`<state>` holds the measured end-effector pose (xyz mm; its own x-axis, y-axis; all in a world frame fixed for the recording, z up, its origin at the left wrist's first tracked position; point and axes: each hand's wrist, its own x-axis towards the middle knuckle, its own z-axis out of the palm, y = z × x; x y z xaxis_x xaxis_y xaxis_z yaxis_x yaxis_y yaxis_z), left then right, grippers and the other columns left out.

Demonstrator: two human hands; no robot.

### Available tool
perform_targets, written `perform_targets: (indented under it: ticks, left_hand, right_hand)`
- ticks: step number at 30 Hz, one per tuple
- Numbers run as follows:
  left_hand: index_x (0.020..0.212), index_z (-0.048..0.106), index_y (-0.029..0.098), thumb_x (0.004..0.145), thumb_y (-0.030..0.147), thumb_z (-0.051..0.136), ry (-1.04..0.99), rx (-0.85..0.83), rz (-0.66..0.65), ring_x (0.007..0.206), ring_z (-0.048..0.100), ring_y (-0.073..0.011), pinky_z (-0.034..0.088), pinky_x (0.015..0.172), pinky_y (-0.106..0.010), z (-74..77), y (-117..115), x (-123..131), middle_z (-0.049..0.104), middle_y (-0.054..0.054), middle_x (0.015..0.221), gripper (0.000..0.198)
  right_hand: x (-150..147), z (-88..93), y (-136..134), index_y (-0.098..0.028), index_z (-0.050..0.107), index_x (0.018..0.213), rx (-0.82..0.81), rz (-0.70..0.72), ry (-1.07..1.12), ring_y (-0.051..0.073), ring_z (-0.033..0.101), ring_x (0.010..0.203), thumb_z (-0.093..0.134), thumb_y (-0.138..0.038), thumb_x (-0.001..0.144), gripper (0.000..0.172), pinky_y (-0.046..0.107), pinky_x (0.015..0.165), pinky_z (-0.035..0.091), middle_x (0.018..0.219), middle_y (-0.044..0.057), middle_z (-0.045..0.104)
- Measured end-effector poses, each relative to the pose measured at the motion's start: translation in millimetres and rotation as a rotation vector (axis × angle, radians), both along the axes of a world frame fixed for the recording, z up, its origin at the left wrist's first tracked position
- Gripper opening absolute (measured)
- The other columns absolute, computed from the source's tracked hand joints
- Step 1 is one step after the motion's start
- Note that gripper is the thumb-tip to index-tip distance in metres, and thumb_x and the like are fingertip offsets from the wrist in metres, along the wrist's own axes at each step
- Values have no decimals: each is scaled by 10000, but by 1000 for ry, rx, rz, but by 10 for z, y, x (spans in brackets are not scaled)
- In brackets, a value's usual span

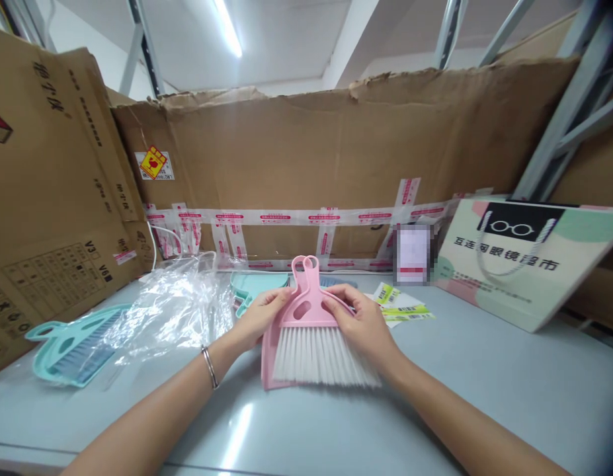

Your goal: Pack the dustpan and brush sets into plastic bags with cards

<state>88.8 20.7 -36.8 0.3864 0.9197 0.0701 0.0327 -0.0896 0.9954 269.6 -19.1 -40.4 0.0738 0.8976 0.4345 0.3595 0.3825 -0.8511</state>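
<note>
In the middle of the head view, a pink hand brush (326,354) with white bristles lies over a pink dustpan (270,363), their looped handles together at the top. My left hand (266,311) grips the left edge of the dustpan, thumb on top. With thumb and fingers, my right hand (358,320) holds the brush by its right shoulder. The bristles point toward me, and the dustpan shows only along the left and behind the brush. Just behind my left hand lies a turquoise dustpan (256,284), partly covered.
Clear plastic bags (182,304) are heaped at the left, beside a turquoise dustpan-and-brush set (78,347). Green-and-white labels (403,311) lie right of my hands. A paper bag (524,264) stands at the right. Cardboard boxes (286,152) wall off the table's back and left.
</note>
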Motion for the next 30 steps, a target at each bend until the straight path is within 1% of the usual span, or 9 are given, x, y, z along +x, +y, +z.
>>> perform_targets:
  ticks: [5, 9, 12, 15, 17, 19, 23, 26, 30]
  left_hand:
    - [1143, 613, 189, 785, 395, 586, 69, 178, -139, 907, 561, -192, 405, 790, -274, 61, -79, 57, 657, -51, 1020, 414]
    - [1110, 622, 154, 817, 392, 523, 159, 291, -123, 896, 541, -203, 401, 789, -281, 77, -129, 96, 644, -55, 988, 390]
    - [1013, 645, 148, 834, 380, 485, 211, 339, -76, 778, 504, -159, 381, 717, -249, 56, -134, 111, 618, -27, 863, 334]
    - [872, 637, 133, 836, 394, 463, 243, 340, -35, 670, 437, -129, 340, 631, -230, 35, -123, 116, 537, 4, 710, 316]
    - [786, 611, 135, 833, 410, 453, 261, 337, -13, 637, 405, -121, 315, 598, -226, 33, -121, 118, 485, 17, 656, 321]
    - [717, 577, 142, 832, 418, 444, 280, 345, -2, 616, 379, -115, 293, 576, -225, 40, -128, 123, 442, 27, 624, 327]
    - [612, 476, 157, 821, 387, 462, 310, 361, -17, 588, 334, -102, 260, 547, -221, 48, -155, 147, 377, 40, 593, 311]
    - [584, 422, 164, 816, 369, 466, 307, 368, -36, 586, 324, -98, 260, 547, -222, 36, -166, 165, 370, 41, 594, 313]
    - [596, 438, 160, 821, 375, 455, 319, 374, -37, 587, 329, -97, 262, 546, -222, 21, -158, 164, 374, 40, 598, 312]
  right_hand:
    - [-23, 31, -24, -198, 569, 771, 125, -69, -108, 179, 550, 795, 500, -283, 811, 117, 316, 727, 409, 800, 26, 602]
    - [-30, 27, -4, -206, 532, 696, 225, -154, -201, 201, 499, 835, 535, -254, 776, 94, 345, 756, 389, 796, 30, 518]
    - [-12, 8, 28, -210, 516, 676, 168, -147, -198, 206, 489, 850, 540, -260, 768, 107, 357, 770, 387, 796, 26, 506]
    - [43, 8, 78, -210, 536, 712, 31, -139, -160, 209, 498, 875, 604, -306, 720, 118, 360, 779, 394, 853, 28, 535]
    - [97, 24, 122, -207, 558, 778, -105, -70, -74, 196, 525, 840, 661, -341, 663, 204, 345, 746, 415, 910, 34, 573]
    - [150, 46, 160, -201, 589, 867, -253, 76, 43, 175, 558, 774, 688, -381, 632, 313, 324, 702, 432, 930, 40, 614]
    - [205, 76, 188, -169, 681, 900, -405, 335, 163, 166, 582, 754, 642, -507, 666, 412, 310, 723, 427, 834, 39, 675]
    - [205, 62, 181, -160, 716, 878, -422, 373, 181, 173, 579, 756, 642, -550, 650, 457, 314, 735, 422, 769, 33, 682]
    - [209, 7, 188, -162, 726, 891, -423, 381, 198, 165, 578, 738, 655, -533, 654, 446, 312, 742, 422, 740, 29, 682]
